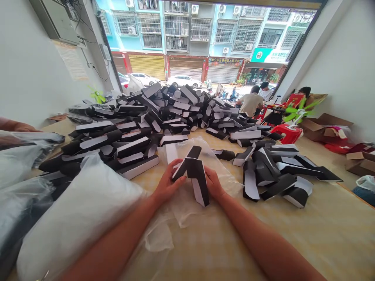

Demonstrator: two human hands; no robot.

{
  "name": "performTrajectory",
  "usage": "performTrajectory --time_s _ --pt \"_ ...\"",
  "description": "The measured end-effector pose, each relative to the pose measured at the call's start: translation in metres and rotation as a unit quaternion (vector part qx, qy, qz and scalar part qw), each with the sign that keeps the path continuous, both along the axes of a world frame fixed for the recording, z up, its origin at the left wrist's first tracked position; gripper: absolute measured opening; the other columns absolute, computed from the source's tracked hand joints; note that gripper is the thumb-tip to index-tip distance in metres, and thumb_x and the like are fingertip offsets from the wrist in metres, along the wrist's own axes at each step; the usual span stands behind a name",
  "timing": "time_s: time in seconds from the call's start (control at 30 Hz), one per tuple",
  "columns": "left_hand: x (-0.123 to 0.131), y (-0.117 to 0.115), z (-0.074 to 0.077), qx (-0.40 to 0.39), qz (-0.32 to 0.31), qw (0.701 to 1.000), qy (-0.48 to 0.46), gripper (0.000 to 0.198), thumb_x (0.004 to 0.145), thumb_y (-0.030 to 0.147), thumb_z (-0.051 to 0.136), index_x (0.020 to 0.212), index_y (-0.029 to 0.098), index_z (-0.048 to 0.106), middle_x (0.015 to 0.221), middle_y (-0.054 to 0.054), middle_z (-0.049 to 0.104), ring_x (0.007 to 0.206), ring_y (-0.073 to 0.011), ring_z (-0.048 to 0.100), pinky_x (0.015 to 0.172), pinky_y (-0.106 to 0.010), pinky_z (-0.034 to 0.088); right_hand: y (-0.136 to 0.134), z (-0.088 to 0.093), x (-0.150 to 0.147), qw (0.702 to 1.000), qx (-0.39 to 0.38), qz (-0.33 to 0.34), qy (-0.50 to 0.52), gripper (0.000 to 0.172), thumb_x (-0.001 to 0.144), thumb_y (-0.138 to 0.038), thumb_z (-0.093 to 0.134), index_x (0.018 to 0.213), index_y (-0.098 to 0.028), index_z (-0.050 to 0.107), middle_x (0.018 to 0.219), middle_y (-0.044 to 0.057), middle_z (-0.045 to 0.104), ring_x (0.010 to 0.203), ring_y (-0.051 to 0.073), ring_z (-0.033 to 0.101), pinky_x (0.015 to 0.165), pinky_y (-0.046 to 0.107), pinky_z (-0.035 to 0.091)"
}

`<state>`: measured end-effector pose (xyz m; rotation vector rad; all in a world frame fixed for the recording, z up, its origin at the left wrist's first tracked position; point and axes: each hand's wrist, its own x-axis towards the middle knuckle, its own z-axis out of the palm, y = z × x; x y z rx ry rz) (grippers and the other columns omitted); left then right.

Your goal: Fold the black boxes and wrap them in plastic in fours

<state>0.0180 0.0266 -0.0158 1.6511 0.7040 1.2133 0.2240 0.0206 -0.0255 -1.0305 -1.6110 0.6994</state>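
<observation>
Two folded black-and-white card pieces are held up in front of me, crossing near their upper ends. My left hand [167, 182] is closed on the slanted left card piece [181, 170], thumb along its lower edge. The more upright right card piece [197, 169] has my right hand [213, 182] closed on its right side, with most fingers hidden behind it. Beneath both hands a clear plastic bag [183, 214] lies flat on the table. A large stack of white translucent bags [88, 203] sits beside my left forearm.
A big heap of similar card pieces [175, 105] spreads across the back of the table [293, 242]. A smaller pile [275, 171] lies at right. Another person's hand [22, 127] and filled plastic bags [20, 164] are at far left. People [252, 102] sit beyond, near cardboard boxes [325, 127].
</observation>
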Motion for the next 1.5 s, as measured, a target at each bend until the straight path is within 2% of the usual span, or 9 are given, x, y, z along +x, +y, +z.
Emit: performTrajectory --time_s 0.2,0.37,0.5,0.77,0.97,1.1,1.2,1.3,1.5 --pt "0.001 0.002 0.000 0.027 -0.014 0.999 0.021 0.066 0.088 0.044 0.069 0.143 0.023 0.038 0.132 -0.012 0.061 0.110 -0.0239 0.064 0.091 -0.034 0.052 -0.003 0.007 -0.003 0.995 -0.027 0.023 0.094 0.036 0.093 -0.059 0.049 0.093 -0.024 0.055 0.070 -0.002 0.060 0.057 0.015 0.056 0.052 0.027 0.047" --pt "0.000 0.004 -0.003 0.026 0.029 0.999 0.006 0.062 0.089 0.051 0.065 0.140 0.023 0.042 0.129 -0.010 0.062 0.104 -0.0224 0.065 0.086 -0.032 0.053 -0.005 0.008 0.000 0.978 -0.061 0.155 0.129 0.060 0.086 -0.074 0.051 0.118 -0.023 0.056 0.077 0.000 0.062 0.059 0.016 0.059 0.049 0.027 0.047" --pt "0.000 0.005 -0.003 0.021 0.036 0.999 0.025 0.062 0.088 0.049 0.068 0.139 0.022 0.044 0.119 -0.009 0.066 0.100 -0.0217 0.065 0.083 -0.031 0.053 -0.002 0.010 0.002 0.955 -0.134 0.236 0.119 0.069 0.080 -0.072 0.064 0.128 -0.023 0.057 0.085 0.002 0.066 0.066 0.016 0.060 0.054 0.025 0.047" --pt "-0.001 0.005 0.000 0.023 0.038 0.999 0.001 0.064 0.086 0.047 0.070 0.141 0.022 0.048 0.131 -0.012 0.064 0.116 -0.0273 0.062 0.097 -0.036 0.051 -0.002 0.012 0.002 0.931 -0.156 0.304 0.129 0.082 0.074 -0.056 0.081 0.142 -0.022 0.050 0.115 0.009 0.068 0.103 0.024 0.063 0.087 0.035 0.050" --pt "0.000 0.002 0.001 -0.010 0.045 0.999 -0.027 0.058 0.087 0.050 0.067 0.138 0.024 0.054 0.135 -0.010 0.061 0.118 -0.0290 0.060 0.087 -0.034 0.057 -0.007 0.019 -0.003 0.977 -0.025 0.206 0.042 0.047 0.091 -0.054 0.062 0.124 -0.021 0.065 0.106 0.007 0.071 0.092 0.022 0.064 0.083 0.036 0.052" --pt "-0.001 0.001 0.002 -0.080 0.026 0.993 -0.085 0.061 0.087 0.058 0.064 0.136 0.024 0.053 0.134 -0.012 0.061 0.112 -0.0300 0.065 0.077 -0.036 0.062 -0.009 0.025 -0.001 0.992 0.114 0.043 0.015 0.037 0.095 -0.043 0.055 0.124 -0.021 0.064 0.100 0.007 0.072 0.087 0.022 0.065 0.075 0.035 0.054" --pt "-0.003 0.003 0.003 -0.126 0.027 0.983 -0.132 0.068 0.088 0.066 0.057 0.138 0.022 0.047 0.113 -0.012 0.069 0.097 -0.0284 0.071 0.070 -0.038 0.062 -0.007 0.026 0.004 0.952 0.271 -0.119 -0.073 0.042 0.093 -0.032 0.056 0.134 -0.022 0.057 0.106 0.010 0.069 0.090 0.024 0.064 0.075 0.038 0.053" --pt "-0.004 0.004 0.004 -0.138 0.069 0.976 -0.156 0.069 0.086 0.070 0.056 0.134 0.020 0.051 0.098 -0.008 0.070 0.077 -0.0225 0.070 0.059 -0.034 0.061 -0.005 0.020 0.008 0.881 0.382 -0.166 -0.224 0.055 0.090 -0.024 0.057 0.144 -0.019 0.047 0.117 0.014 0.066 0.106 0.029 0.061 0.087 0.044 0.050" --pt "-0.003 0.003 0.007 -0.125 0.080 0.979 -0.137 0.063 0.085 0.068 0.059 0.125 0.020 0.059 0.097 -0.007 0.068 0.075 -0.0182 0.064 0.056 -0.030 0.059 -0.002 0.006 0.005 0.814 0.391 -0.236 -0.360 0.053 0.094 -0.020 0.055 0.147 -0.022 0.044 0.128 0.014 0.062 0.122 0.029 0.055 0.100 0.043 0.039"
